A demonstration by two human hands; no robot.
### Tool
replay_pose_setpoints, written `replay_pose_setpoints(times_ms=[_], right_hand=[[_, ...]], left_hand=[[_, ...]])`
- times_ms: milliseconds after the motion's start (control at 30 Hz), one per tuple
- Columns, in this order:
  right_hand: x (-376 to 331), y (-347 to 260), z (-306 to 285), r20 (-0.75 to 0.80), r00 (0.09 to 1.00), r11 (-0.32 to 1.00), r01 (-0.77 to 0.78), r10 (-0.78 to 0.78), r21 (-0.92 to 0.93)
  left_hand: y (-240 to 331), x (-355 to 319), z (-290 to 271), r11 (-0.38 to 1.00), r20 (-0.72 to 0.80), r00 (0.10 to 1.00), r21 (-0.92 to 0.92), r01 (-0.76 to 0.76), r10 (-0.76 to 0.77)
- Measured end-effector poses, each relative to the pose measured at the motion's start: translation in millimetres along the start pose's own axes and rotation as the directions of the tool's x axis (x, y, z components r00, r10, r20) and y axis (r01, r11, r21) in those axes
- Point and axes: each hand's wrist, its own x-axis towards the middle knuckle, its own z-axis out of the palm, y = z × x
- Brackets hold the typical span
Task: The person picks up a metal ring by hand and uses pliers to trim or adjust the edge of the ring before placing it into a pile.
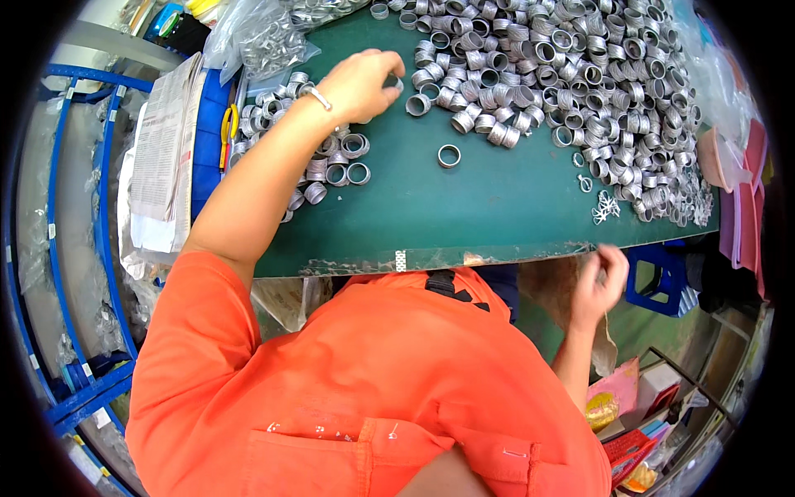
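My left hand reaches out over the green tabletop, its thumb and fingers closed round a grey metal ring. Below that wrist, a smaller heap of ribbed metal rings lies partly hidden by my forearm. One ring stands apart on the green surface. To the right of my left hand spreads a large pile of similar rings. At the table's front edge is my right hand, with curled fingers; whatever they hold, if anything, is hidden.
Thin metal scraps lie beside the pile on the green table. Yellow-handled scissors and newspaper are at the left, near a blue rack. A blue stool stands below the right edge. Clear plastic bags lie at the back left.
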Motion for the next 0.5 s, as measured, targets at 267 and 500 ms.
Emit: replay_pose_setpoints(times_ms=[267, 500], right_hand=[[80.6, -103.4, 112.9, 0.184, 0.901, 0.920, 0.382, -0.392, 0.088], [94.9, -106.1, 134.3, 0.225, 0.905, 0.924, 0.380, -0.361, -0.048]], left_hand=[[43.6, -25.6, 38.6, 0.979, -0.083, 0.978, -0.053, -0.196, 0.191], [70.1, -42.3, 60.2, 0.937, -0.234, 0.967, -0.304, -0.172, 0.102]])
